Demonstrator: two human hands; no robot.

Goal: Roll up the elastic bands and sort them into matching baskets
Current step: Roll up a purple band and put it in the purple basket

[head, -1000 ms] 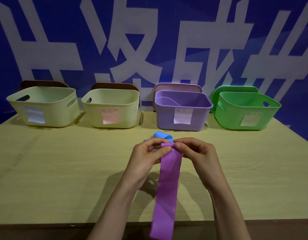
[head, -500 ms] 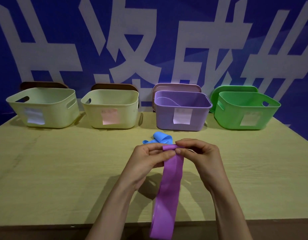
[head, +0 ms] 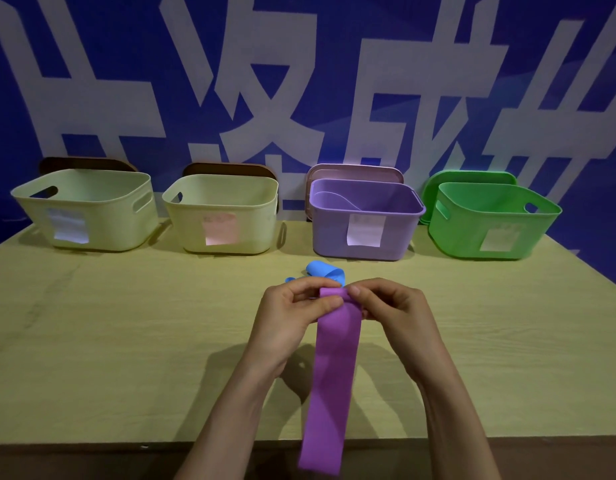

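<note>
A purple elastic band hangs flat from my two hands over the table's front edge. My left hand pinches its top end from the left, and my right hand pinches the same end from the right, where the band is curled into a small roll. Just behind my fingers a blue elastic band lies loosely looped on the wooden table. The purple basket stands straight behind, with a pale band visible inside it.
Along the back of the table stand two cream baskets at the left and a green basket at the right, each with a paper label. Lids lean behind them against the blue wall.
The rolled top of the purple band has grown slightly as my fingers turn it, and the band's hanging end has risen a little. The blue band and baskets stay put.
</note>
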